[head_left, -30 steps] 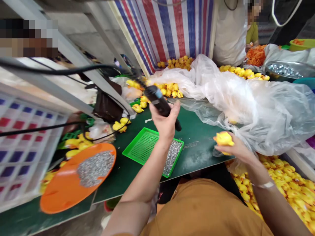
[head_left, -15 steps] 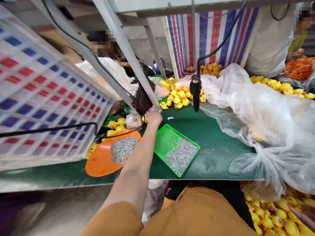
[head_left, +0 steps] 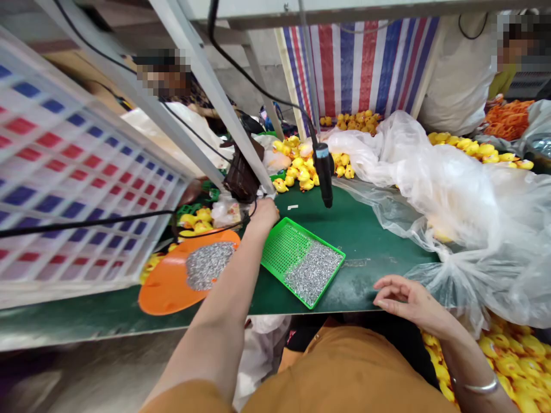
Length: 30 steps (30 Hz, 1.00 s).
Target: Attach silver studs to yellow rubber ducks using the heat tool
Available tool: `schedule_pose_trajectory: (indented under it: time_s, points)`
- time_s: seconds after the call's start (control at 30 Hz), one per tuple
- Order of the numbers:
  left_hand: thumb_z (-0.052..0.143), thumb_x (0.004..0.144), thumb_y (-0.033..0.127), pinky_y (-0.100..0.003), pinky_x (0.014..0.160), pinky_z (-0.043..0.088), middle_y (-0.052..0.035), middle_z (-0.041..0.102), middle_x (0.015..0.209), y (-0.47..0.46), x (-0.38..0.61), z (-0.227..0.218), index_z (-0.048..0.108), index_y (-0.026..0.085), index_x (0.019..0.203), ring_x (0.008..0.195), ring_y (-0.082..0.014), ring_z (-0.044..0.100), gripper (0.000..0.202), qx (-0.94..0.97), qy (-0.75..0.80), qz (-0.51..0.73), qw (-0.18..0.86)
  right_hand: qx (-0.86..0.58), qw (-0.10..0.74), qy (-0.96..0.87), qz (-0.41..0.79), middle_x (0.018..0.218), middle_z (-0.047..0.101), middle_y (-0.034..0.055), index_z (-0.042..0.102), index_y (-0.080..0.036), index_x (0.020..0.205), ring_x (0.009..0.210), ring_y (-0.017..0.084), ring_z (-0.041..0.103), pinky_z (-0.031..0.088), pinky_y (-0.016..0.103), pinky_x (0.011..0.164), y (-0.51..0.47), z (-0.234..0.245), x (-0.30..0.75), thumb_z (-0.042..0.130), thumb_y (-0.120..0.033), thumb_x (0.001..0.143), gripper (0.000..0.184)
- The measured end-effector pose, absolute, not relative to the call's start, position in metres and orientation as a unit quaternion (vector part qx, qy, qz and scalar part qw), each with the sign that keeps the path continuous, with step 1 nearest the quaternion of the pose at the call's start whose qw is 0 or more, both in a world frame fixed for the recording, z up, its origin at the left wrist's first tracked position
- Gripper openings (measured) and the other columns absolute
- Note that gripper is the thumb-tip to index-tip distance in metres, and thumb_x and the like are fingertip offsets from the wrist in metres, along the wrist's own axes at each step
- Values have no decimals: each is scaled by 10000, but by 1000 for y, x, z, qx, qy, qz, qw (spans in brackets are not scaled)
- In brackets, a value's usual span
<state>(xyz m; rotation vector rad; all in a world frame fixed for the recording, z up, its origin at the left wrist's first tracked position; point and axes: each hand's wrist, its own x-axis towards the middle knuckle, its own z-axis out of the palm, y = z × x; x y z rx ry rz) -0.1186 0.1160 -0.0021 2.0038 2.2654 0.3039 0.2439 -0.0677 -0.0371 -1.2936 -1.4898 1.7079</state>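
Observation:
My left hand (head_left: 264,213) is stretched forward, its fingers curled closed, at the far-left corner of a green mesh tray (head_left: 282,238). Whatever it may hold is hidden. Small silver screw-like pieces (head_left: 314,272) cover the tray's right half. To the left of my forearm, an orange dish (head_left: 166,281) carries a heap of similar pieces (head_left: 210,265). My right hand (head_left: 402,295) hovers near the bench's front edge, fingers bent and apart, with nothing visible in it. A black hanging tool (head_left: 325,178), like an electric screwdriver, dangles tilted above the tray's far side.
Yellow toy ducks (head_left: 299,169) lie piled at the back, and more (head_left: 512,355) are at lower right. Clear plastic sheeting (head_left: 465,189) covers the bench's right side. A metal post (head_left: 210,92) and a white crate (head_left: 86,189) stand left. A person (head_left: 202,103) is behind.
My right hand has come into view from the lower right. My left hand has drawn slightly back toward me, its fingers curled in. The hanging tool has swung left and tilted.

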Motion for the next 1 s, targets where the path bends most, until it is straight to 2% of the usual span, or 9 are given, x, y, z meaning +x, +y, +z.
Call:
schedule_pose_trajectory:
  time_s: [0.1,0.17,0.3,0.43,0.63,0.77,0.87,1.0]
  points:
    - [588,824,259,-449,902,489,-142,707,1133,81,-102,9,700,183,1061,1055,-331,646,273,701,706,93,49,-464,253,-546,650,835,747,41,652,-213,973,721,160,650,496,303,723,-62,-44,238,785,-511,724,411]
    - [507,884,246,-403,884,501,-85,726,1094,61,-87,13,710,235,1065,1010,-272,662,272,762,634,124,45,-452,242,-547,662,823,746,39,654,-202,968,712,152,644,486,295,718,-59,-49,232,791,-504,722,413]
    - [560,877,264,-423,930,498,-106,719,1099,44,-65,11,707,210,1084,1085,-289,637,259,787,591,172,49,-439,272,-546,660,785,733,23,630,-193,1002,695,149,631,464,292,695,-48,-58,212,783,-499,730,437]
    - [568,898,308,-416,990,483,-99,719,1157,45,-66,3,681,199,1146,1112,-262,641,294,777,575,226,120,-455,322,-542,629,716,703,-5,616,-198,999,623,139,599,444,284,645,-32,-60,188,796,-450,712,423]
    - [605,872,513,-426,1074,418,-131,628,1347,24,-88,-12,575,192,1324,1258,-281,570,555,809,515,126,255,-459,389,-544,585,744,706,-9,586,-216,1042,633,139,606,469,280,642,-11,-56,163,819,-356,668,462]
    - [684,819,496,-402,988,463,-114,651,1244,11,-91,-22,634,220,1240,1126,-271,623,505,807,508,107,282,-464,383,-543,586,742,702,-7,575,-208,1055,644,145,625,489,299,664,-4,-61,158,791,-389,681,468]
    - [736,777,463,-393,952,471,-86,662,1140,9,-92,-20,691,216,1086,1049,-251,629,398,770,526,193,304,-462,368,-542,598,742,696,0,579,-199,1040,659,156,637,496,317,675,-4,-63,158,779,-419,684,463]
    - [711,810,483,-337,882,503,-85,694,1124,10,-93,-10,678,194,1107,1009,-218,647,416,627,491,392,460,-442,356,-525,634,726,683,-5,602,-194,991,665,151,639,495,318,690,-9,-59,155,794,-425,676,435]
